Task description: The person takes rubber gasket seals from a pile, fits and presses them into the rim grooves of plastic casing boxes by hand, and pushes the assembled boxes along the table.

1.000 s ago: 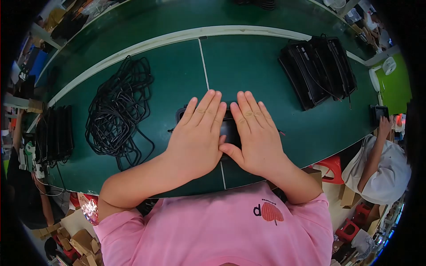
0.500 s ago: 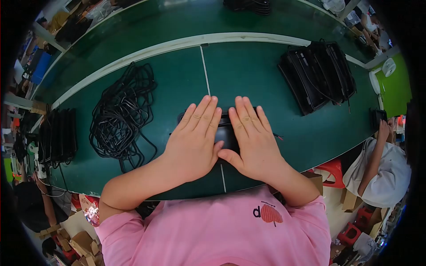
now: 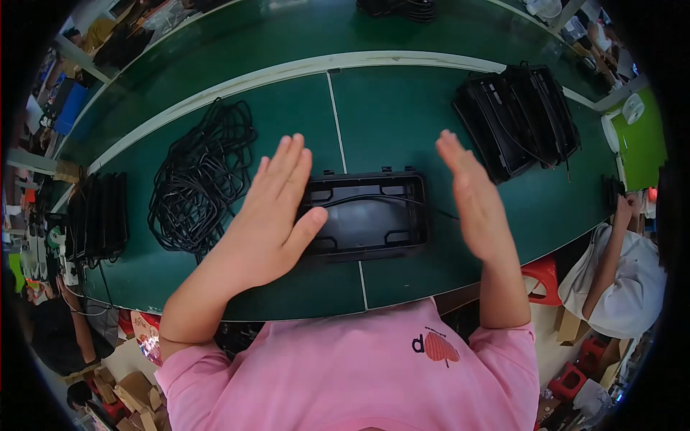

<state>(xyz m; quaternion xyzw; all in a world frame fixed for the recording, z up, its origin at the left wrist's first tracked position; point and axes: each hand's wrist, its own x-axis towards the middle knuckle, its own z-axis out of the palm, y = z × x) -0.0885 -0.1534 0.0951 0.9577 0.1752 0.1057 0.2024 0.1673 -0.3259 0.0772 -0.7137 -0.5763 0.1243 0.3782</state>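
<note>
A black rectangular plastic case [image 3: 366, 248] lies on the green table in front of me, its hollow side facing up. A black cable [image 3: 374, 199] crosses its inside and comes out past the right end. My left hand [image 3: 277, 215] is open over the case's left end, fingers straight and thumb apart; whether it touches the case I cannot tell. To the right of the case, my right hand [image 3: 474, 205] is raised and open, seen edge-on, holding nothing.
Left of the case lies a tangled heap of black cable [image 3: 198, 187]. Several black cases [image 3: 514, 126] stand in a row at the back right, and more dark cases [image 3: 97, 219] stand at the far left. A person in a white top [image 3: 618, 280] sits at the right.
My hands have moved apart, left hand to the left and right hand to the right. The case between them, mostly covered before, now shows its inside.
</note>
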